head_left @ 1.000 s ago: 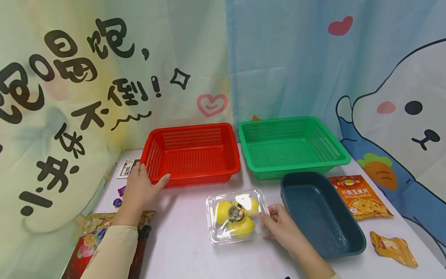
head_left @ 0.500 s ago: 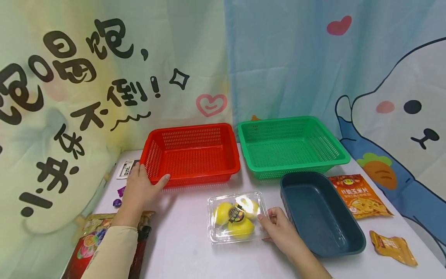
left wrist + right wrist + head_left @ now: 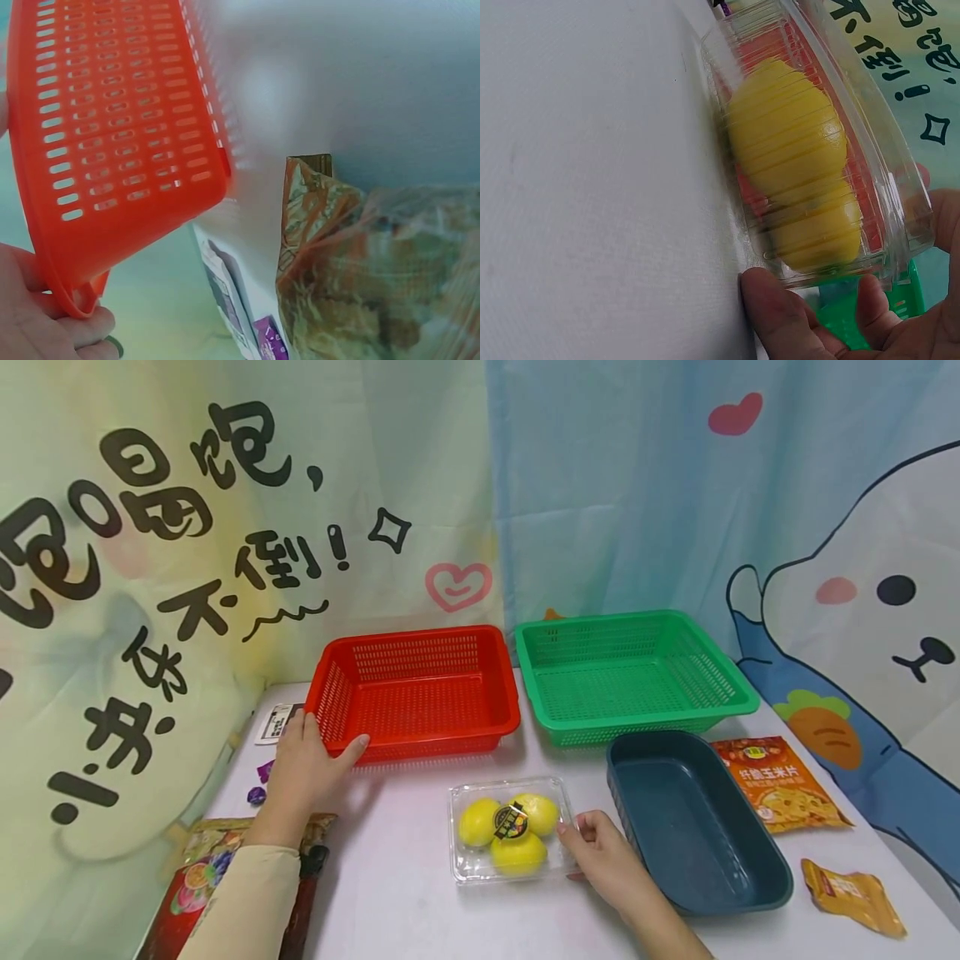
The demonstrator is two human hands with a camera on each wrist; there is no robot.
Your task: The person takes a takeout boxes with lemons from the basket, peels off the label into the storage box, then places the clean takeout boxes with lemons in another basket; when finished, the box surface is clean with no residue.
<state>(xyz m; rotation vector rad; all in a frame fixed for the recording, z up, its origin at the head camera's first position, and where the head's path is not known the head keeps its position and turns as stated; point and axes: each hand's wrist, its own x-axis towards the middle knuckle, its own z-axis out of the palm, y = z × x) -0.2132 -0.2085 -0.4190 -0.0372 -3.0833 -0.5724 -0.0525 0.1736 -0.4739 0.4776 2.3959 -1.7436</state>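
two curled hands (image 3: 307,767) (image 3: 604,857) on basket (image 3: 420,749), box (image 3: 513,820)

You've got two slotted plastic baskets (image 3: 435,742) (red, green), one dark blue plastic tub (image 3: 701,827), one clear plastic clamshell (image 3: 465,866), three yellow lemons (image 3: 519,853), two small purple bits (image 3: 257,795), one red bag (image 3: 176,902), one orange-red snack packet (image 3: 783,785), one gold packet (image 3: 855,897), one white packet (image 3: 274,724).

Left hand (image 3: 306,768) near surface's (image 3: 397,877) left edge, thumb spread from fingers; sleeve (image 3: 243,897) to wrist. Right hand (image 3: 603,852) farther from far edge, pinching, thumb opposite fingers; forearm (image 3: 662,922) bare.
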